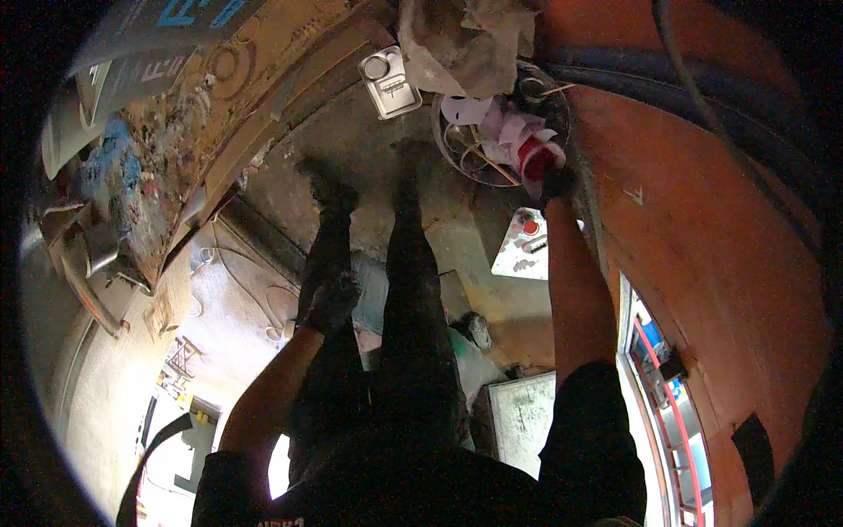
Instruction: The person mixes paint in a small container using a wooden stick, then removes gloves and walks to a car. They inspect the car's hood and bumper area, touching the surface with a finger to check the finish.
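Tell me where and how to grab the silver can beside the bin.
Probably best by the apparent bar handle atop the silver can, coming from above and its left: the handle faces up, while the bin and crumpled brown sheet crowd the right side.

Ppr-like scraps matt; upper tin glossy mtl.

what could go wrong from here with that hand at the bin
The crumpled pale sheets in the round bin look loosely piled, so some might spill if the right hand disturbs them. The right forearm overlaps the white can with the red cap in this view; it might knock it, though the gap between them can't be judged.
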